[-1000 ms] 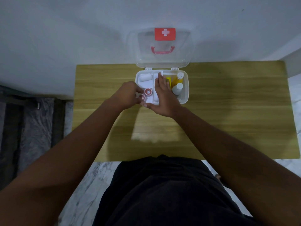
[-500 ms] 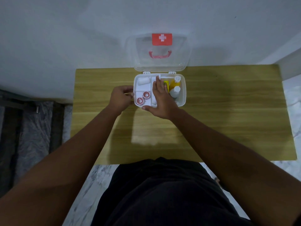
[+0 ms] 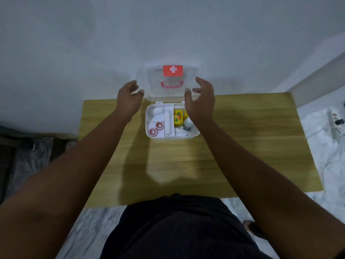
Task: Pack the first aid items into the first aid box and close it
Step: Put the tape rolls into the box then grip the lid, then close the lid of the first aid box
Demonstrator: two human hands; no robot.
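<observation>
Open box at 12 o'clock on the table, lid upright against the wall. Packed inside: white roll at 10, two red-topped tubs at 8, yellow carton in the middle, bottle at 3. Left hand at the lid's 9 o'clock edge, fingers spread and curled, holding nothing. Right hand at its 3 o'clock edge, likewise open; possibly touching the lid, hard to tell.
</observation>
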